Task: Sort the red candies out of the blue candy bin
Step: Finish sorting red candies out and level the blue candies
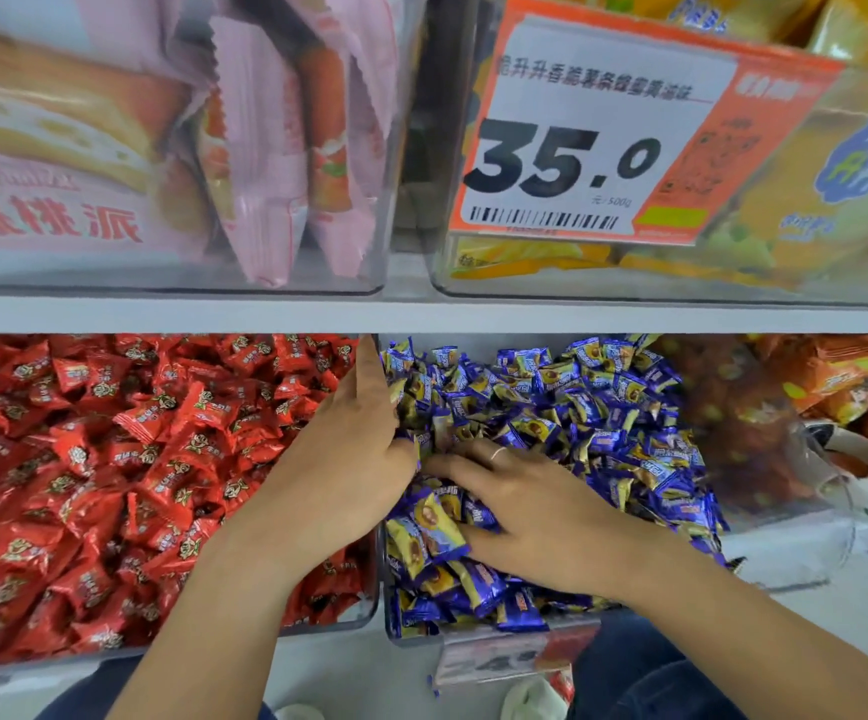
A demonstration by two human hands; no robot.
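Observation:
A clear bin of blue and gold wrapped candies (pixel 567 407) sits at the middle right, beside a bin heaped with red wrapped candies (pixel 110 459) on the left. My left hand (pixel 349 459) lies over the divider between the two bins, its fingertips dug into the left side of the blue heap. My right hand (pixel 520 506), with a ring on one finger, rests palm down on the blue candies with fingers spread towards the left hand. No red candy shows among the blue ones. What the fingertips touch is hidden.
A white shelf edge (pixel 421 314) runs just above the bins. Above it stand clear bins of pink snack packs (pixel 162 148) and yellow packs with an orange price tag (pixel 593 137). To the right lie orange snack bags (pixel 837 387) and a scoop (pixel 852 459).

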